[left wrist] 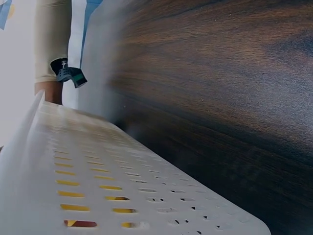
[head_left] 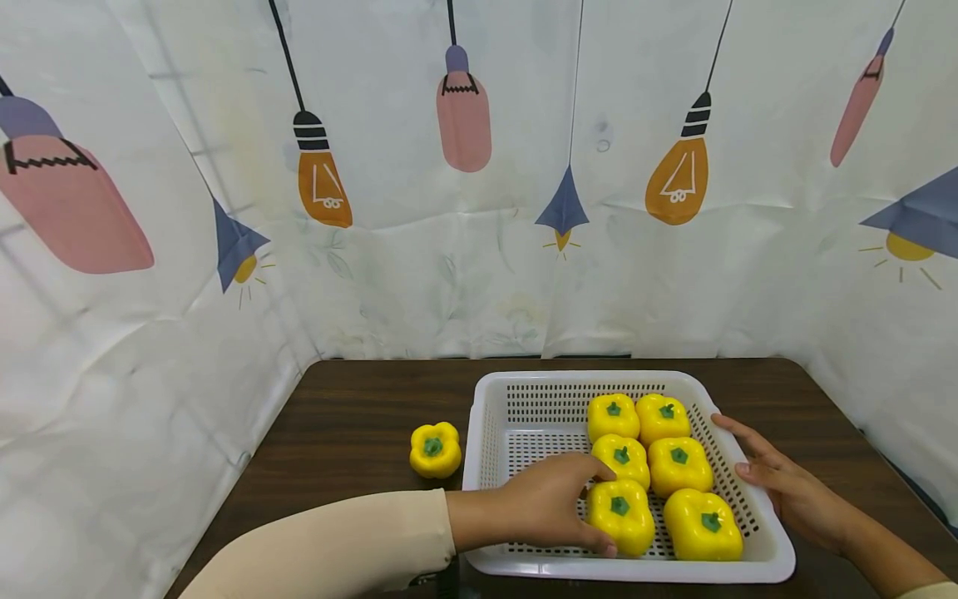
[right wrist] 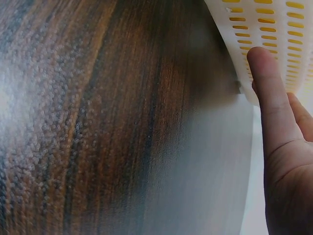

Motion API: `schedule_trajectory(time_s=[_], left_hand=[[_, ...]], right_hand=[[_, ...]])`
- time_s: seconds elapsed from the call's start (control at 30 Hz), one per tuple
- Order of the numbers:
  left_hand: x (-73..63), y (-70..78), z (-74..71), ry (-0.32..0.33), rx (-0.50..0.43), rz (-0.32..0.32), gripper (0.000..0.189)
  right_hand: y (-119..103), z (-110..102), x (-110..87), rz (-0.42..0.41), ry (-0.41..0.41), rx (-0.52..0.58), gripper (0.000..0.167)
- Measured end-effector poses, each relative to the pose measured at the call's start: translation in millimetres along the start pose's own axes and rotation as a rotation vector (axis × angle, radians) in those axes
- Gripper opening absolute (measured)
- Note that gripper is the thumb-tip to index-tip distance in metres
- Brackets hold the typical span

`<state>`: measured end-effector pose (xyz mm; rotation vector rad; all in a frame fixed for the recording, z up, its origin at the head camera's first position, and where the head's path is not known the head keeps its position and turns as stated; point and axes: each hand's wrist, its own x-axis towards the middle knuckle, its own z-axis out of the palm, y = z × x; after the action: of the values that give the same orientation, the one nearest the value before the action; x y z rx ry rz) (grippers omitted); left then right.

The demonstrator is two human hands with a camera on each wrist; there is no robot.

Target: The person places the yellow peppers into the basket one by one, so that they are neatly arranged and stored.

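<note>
A white perforated plastic basket (head_left: 539, 569) holds several yellow bell peppers with green stems in its right half. My left hand (head_left: 542, 503) reaches over the basket's left side and grips the front bell pepper (head_left: 623, 520) of the left column, thumb at its near side and fingers at its far side. My right hand (head_left: 786, 491) rests against the basket's right wall; in the right wrist view its straight thumb (right wrist: 269, 88) lies on the outer wall. One more yellow bell pepper (head_left: 436, 450) sits on the table left of the basket. The left wrist view hides the left hand's fingers behind the basket wall.
The dark wood-grain table (head_left: 359, 408) lies under everything. Behind and beside it hangs a white curtain (head_left: 419, 274) printed with lamps and bulbs. The basket's raised rim surrounds the peppers inside.
</note>
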<state>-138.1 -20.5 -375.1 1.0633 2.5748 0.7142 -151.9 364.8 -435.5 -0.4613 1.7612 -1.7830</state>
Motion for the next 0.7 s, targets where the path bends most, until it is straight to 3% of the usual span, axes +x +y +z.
schedule_trajectory(time_s=[0.7], left_hand=[[8.9, -1.5, 12.5, 0.011, 0.047, 0.015, 0.073]], right_hand=[[2.2, -1.8, 0.0, 0.011, 0.017, -0.013, 0.061]])
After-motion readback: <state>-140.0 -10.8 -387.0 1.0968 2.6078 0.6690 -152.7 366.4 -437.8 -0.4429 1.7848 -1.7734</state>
